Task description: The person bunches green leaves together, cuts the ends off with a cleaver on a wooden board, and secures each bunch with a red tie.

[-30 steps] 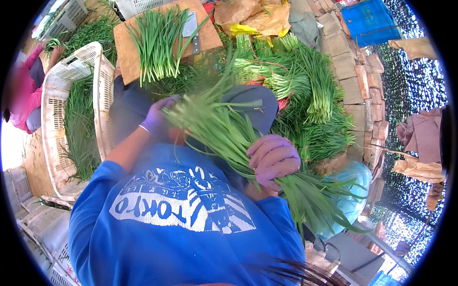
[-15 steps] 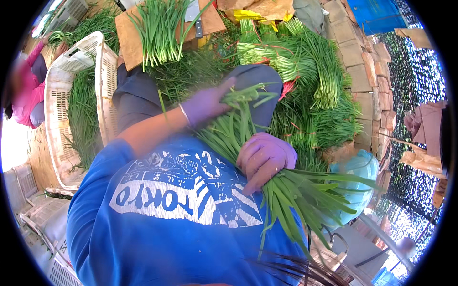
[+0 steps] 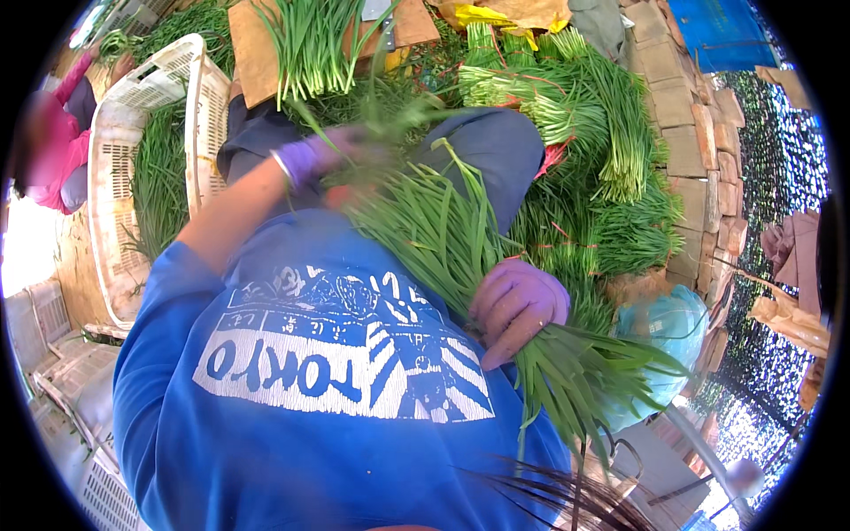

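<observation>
Bricks (image 3: 686,150) alongside; left hand (image 3: 326,154) just swung nearer the cutting board (image 3: 252,66) edge, fingers too blurry to tell, leaving right hand (image 3: 521,305) clamped on greens (image 3: 434,217).

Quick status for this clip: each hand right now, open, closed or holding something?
Purple-gloved left hand: too motion-blurred to tell whether open or closed.
Purple-gloved right hand: closed around a loose bundle of long green leaves.
</observation>
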`<action>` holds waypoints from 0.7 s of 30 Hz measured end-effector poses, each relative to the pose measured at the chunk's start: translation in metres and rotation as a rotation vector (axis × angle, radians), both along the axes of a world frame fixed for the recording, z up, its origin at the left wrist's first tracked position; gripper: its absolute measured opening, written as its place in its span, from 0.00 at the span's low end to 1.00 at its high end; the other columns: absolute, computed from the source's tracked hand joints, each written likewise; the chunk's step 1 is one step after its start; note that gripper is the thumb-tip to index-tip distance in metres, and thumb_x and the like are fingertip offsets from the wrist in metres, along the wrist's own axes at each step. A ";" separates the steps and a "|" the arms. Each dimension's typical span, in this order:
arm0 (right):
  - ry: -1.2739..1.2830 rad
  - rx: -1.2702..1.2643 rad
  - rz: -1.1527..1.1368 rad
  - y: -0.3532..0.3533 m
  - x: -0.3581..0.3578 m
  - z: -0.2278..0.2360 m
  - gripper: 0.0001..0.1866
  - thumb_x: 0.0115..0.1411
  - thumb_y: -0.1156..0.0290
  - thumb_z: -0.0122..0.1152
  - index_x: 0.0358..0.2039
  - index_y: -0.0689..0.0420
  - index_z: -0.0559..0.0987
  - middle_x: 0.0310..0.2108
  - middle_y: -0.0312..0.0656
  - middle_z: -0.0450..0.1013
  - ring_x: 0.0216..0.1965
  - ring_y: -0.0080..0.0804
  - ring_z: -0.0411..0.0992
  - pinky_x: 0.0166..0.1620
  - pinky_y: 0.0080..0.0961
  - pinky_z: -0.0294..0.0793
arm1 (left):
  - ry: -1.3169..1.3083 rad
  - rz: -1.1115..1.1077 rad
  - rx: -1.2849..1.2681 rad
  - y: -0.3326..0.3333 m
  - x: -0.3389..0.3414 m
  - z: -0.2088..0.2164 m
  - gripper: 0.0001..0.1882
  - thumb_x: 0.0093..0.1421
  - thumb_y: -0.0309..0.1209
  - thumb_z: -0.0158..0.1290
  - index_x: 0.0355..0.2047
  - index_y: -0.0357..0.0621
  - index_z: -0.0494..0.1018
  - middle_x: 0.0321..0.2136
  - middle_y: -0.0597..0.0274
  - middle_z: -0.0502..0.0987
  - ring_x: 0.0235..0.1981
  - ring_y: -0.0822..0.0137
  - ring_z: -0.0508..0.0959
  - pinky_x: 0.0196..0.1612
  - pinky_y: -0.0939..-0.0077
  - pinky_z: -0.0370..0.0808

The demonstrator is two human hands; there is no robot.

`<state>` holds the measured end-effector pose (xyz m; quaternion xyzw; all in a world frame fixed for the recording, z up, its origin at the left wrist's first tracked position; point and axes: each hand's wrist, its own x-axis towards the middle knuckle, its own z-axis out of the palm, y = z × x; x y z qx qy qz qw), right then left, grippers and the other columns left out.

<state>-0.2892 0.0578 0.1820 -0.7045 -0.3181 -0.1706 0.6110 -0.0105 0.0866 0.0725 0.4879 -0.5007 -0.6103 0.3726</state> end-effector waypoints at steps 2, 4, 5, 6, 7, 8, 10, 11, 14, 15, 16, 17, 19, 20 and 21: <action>-0.001 -0.045 -0.006 -0.003 0.005 0.009 0.13 0.54 0.64 0.54 0.34 0.58 0.79 0.24 0.34 0.71 0.22 0.32 0.68 0.29 0.28 0.70 | -0.208 -0.205 -0.374 0.008 -0.045 0.019 0.27 0.48 0.31 0.57 0.49 0.40 0.66 0.46 0.56 0.70 0.48 0.65 0.68 0.53 0.74 0.61; 0.110 -0.102 0.134 -0.005 0.020 0.010 0.11 0.53 0.66 0.55 0.34 0.57 0.79 0.24 0.34 0.71 0.23 0.31 0.68 0.29 0.27 0.70 | -0.420 -0.246 -0.419 0.016 -0.047 0.002 0.27 0.47 0.30 0.58 0.49 0.41 0.66 0.46 0.56 0.70 0.48 0.66 0.68 0.53 0.75 0.60; 0.134 -0.113 0.104 -0.002 0.013 0.019 0.11 0.53 0.66 0.55 0.34 0.57 0.79 0.24 0.34 0.71 0.23 0.31 0.68 0.29 0.27 0.70 | -0.178 -0.256 -0.319 0.009 -0.052 -0.002 0.27 0.47 0.28 0.58 0.49 0.41 0.66 0.47 0.56 0.69 0.49 0.66 0.67 0.53 0.75 0.60; 0.141 -0.086 0.074 0.000 0.012 0.019 0.11 0.53 0.66 0.56 0.34 0.57 0.79 0.24 0.34 0.71 0.23 0.31 0.68 0.29 0.27 0.70 | 0.041 -0.240 -0.199 0.008 -0.050 -0.013 0.26 0.46 0.27 0.58 0.48 0.41 0.67 0.48 0.55 0.69 0.49 0.66 0.67 0.53 0.74 0.61; 0.149 -0.058 0.044 0.001 0.010 0.018 0.11 0.53 0.66 0.56 0.34 0.57 0.79 0.24 0.34 0.71 0.23 0.31 0.68 0.29 0.27 0.70 | 0.003 -0.260 -0.035 0.008 -0.038 -0.030 0.22 0.48 0.26 0.57 0.45 0.39 0.69 0.45 0.54 0.71 0.46 0.66 0.69 0.52 0.74 0.63; 0.126 -0.048 0.044 0.002 0.009 0.017 0.12 0.52 0.64 0.57 0.33 0.57 0.79 0.23 0.34 0.71 0.22 0.31 0.68 0.29 0.28 0.69 | 0.199 -0.224 0.119 0.010 -0.026 -0.057 0.20 0.48 0.27 0.57 0.44 0.39 0.70 0.42 0.56 0.73 0.44 0.66 0.71 0.51 0.75 0.64; 0.128 -0.044 0.031 0.004 0.004 0.012 0.12 0.52 0.64 0.57 0.33 0.57 0.79 0.23 0.34 0.71 0.22 0.31 0.68 0.29 0.27 0.69 | 0.464 -0.126 0.320 0.019 -0.013 -0.074 0.17 0.50 0.27 0.56 0.42 0.37 0.71 0.38 0.59 0.75 0.39 0.67 0.73 0.47 0.76 0.67; 0.118 -0.045 0.027 0.003 0.004 0.011 0.12 0.52 0.64 0.58 0.33 0.57 0.79 0.23 0.34 0.72 0.21 0.31 0.68 0.29 0.27 0.69 | 0.527 -0.058 0.359 0.024 -0.005 -0.068 0.15 0.51 0.27 0.55 0.40 0.36 0.72 0.36 0.61 0.76 0.36 0.68 0.74 0.44 0.77 0.69; 0.119 -0.024 0.012 0.008 0.004 0.013 0.12 0.52 0.64 0.58 0.32 0.57 0.79 0.23 0.34 0.72 0.21 0.30 0.68 0.29 0.27 0.69 | -0.385 -0.236 0.220 0.010 0.048 -0.111 0.20 0.49 0.39 0.55 0.41 0.42 0.72 0.33 0.56 0.76 0.34 0.63 0.76 0.38 0.69 0.71; 0.121 -0.018 0.017 0.008 0.004 0.011 0.12 0.52 0.64 0.58 0.32 0.57 0.79 0.23 0.34 0.72 0.21 0.30 0.68 0.29 0.27 0.69 | -0.898 -0.355 0.167 0.004 0.063 -0.078 0.22 0.47 0.43 0.56 0.40 0.44 0.72 0.33 0.54 0.76 0.34 0.60 0.76 0.39 0.68 0.71; 0.123 -0.029 0.030 0.008 0.007 0.012 0.11 0.51 0.64 0.58 0.32 0.57 0.79 0.23 0.34 0.72 0.21 0.31 0.68 0.28 0.27 0.69 | -1.193 -0.460 0.198 0.008 0.074 -0.069 0.26 0.45 0.46 0.56 0.42 0.45 0.71 0.34 0.52 0.75 0.35 0.57 0.75 0.41 0.66 0.70; 0.126 -0.041 0.043 0.007 0.009 0.013 0.11 0.51 0.65 0.58 0.32 0.57 0.79 0.23 0.34 0.72 0.21 0.31 0.68 0.28 0.27 0.69 | -1.484 -0.567 0.230 0.012 0.083 -0.061 0.30 0.43 0.50 0.57 0.43 0.46 0.70 0.36 0.51 0.75 0.36 0.53 0.75 0.42 0.65 0.70; 0.139 -0.049 0.061 0.005 0.009 0.016 0.11 0.50 0.65 0.59 0.32 0.57 0.79 0.23 0.34 0.72 0.21 0.31 0.68 0.27 0.27 0.68 | -1.400 -0.459 0.129 0.003 0.060 -0.017 0.43 0.42 0.48 0.59 0.56 0.50 0.55 0.45 0.50 0.68 0.45 0.54 0.71 0.47 0.63 0.66; 0.151 -0.056 0.066 0.005 0.008 0.018 0.11 0.49 0.66 0.60 0.32 0.57 0.79 0.23 0.35 0.72 0.21 0.31 0.68 0.26 0.27 0.68 | -1.145 -0.411 0.072 -0.007 0.048 -0.009 0.47 0.42 0.47 0.60 0.59 0.49 0.50 0.49 0.51 0.66 0.48 0.54 0.68 0.50 0.64 0.65; 0.141 -0.051 0.086 0.004 0.013 0.013 0.11 0.49 0.66 0.60 0.32 0.57 0.79 0.23 0.35 0.72 0.21 0.31 0.68 0.26 0.27 0.68 | -0.696 -0.317 -0.192 -0.009 0.036 -0.014 0.48 0.42 0.46 0.60 0.59 0.45 0.48 0.54 0.51 0.61 0.55 0.56 0.62 0.55 0.67 0.59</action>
